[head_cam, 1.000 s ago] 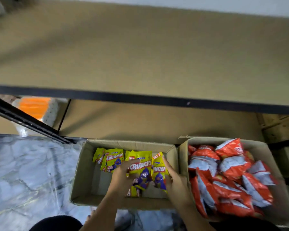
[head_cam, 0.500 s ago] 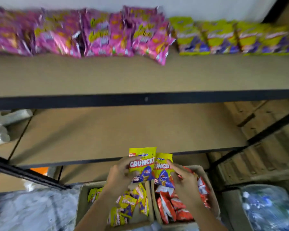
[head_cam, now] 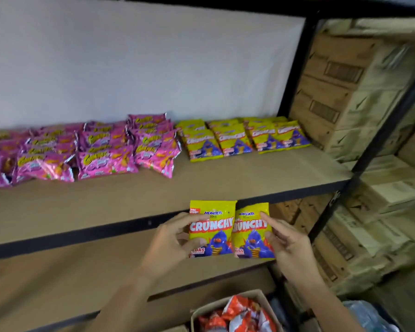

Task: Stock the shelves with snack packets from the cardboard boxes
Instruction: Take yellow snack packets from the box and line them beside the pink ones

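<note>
**Two yellow packets on their way to the shelf**

My left hand (head_cam: pixel 175 238) pinches one yellow packet (head_cam: pixel 211 230); my right hand (head_cam: pixel 288 243) pinches the other packet (head_cam: pixel 252 232), both just below the shelf (head_cam: pixel 225 183) edge. Next I judge they go in front of the yellow row (head_cam: pixel 242 137), beside the pink packets (head_cam: pixel 82 149). The box (head_cam: pixel 233 315) below seems to hold red packets.

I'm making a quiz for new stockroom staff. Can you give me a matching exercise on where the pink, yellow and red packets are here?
Things:
1. pink packets
2. yellow packets on the shelf
3. two yellow packets
4. red packets

Places:
A. in the cardboard box
B. shelf, right part
C. held in both hands
D. shelf, left part

Pairs: 1-D, 2-B, 3-C, 4-A
</note>
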A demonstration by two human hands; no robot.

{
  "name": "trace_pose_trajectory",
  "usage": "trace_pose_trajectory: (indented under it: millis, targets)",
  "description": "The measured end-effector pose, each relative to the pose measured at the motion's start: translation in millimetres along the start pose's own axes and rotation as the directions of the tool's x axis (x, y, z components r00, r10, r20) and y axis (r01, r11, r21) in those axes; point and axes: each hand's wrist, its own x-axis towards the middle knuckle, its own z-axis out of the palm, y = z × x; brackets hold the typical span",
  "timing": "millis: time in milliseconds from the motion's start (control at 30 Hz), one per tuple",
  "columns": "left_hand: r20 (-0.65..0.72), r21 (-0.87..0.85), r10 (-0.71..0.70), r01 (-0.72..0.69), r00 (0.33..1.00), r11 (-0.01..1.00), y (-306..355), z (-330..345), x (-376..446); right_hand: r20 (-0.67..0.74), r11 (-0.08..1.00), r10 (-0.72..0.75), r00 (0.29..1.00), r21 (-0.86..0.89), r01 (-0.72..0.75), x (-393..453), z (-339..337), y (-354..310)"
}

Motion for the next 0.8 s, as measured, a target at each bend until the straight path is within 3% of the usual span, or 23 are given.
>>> trace_pose_trajectory:
  millis: [167,300,400,633,800]
  targets:
    - [0.014,-0.052,0.087,-0.086,0.996,0.995,46.2,16.0,42.7,-0.041,0.998,-0.049,0.998,0.048,0.051,42.9,-48.3,-28.4]
    - [-0.049,-0.125,0.101,-0.106,0.994,0.986,67.6,23.1,72.5,-0.052,0.993,-0.058,0.997,0.102,0.063,77.7,-69.5,-46.1]
    - [-0.134,-0.069,0.113,-0.123,0.985,0.990,74.2,22.4,97.9,-0.038,0.984,-0.056,0.998,0.169,0.061,111.3,-71.8,-54.8]
    - [-0.330,-0.006,0.064,-0.070,0.942,0.998,54.4,9.1,162.0,-0.030,0.994,-0.088,0.996,0.066,0.090,209.3,-46.8,-40.4]
    - [-0.373,0.116,0.023,0.022,0.928,0.993,37.4,1.3,192.8,0.019,0.993,-0.021,1.000,0.117,0.018,255.4,-19.3,-17.6]
